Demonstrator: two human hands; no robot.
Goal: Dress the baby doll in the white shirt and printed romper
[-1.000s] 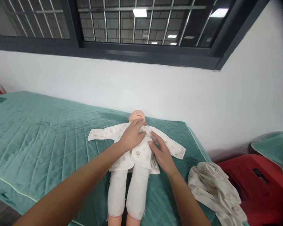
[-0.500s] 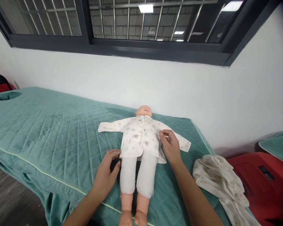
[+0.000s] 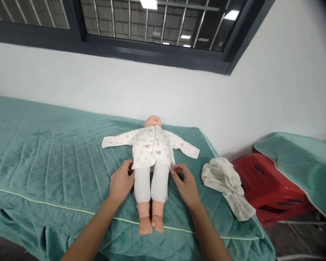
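Observation:
A baby doll (image 3: pixel 144 214) lies on its back, its feet towards me. It wears a white printed baby shirt (image 3: pixel 152 146) with long sleeves spread out to both sides, and its upper legs are white. At the shirt's left bottom corner, my left hand (image 3: pixel 121 183) has its thumb and fingers closed on the hem, the fingertips partly hidden. My right hand (image 3: pixel 187 185) pinches the opposite bottom corner between thumb and fingers. To the right lies a crumpled piece of white printed cloth (image 3: pixel 223 175).
The doll rests on a bed with a green quilted cover (image 3: pixel 70 145), against a white wall (image 3: pixel 179 94). Beyond the right edge stands a red plastic stool (image 3: pixel 268 188), beside another green-covered surface (image 3: pixel 304 159). A dark-framed, barred window (image 3: pixel 157 58) is above.
My right hand has moved from the shirt's side near the sleeve down to its bottom corner. My left hand stays at its corner. The camera view has shifted to the right.

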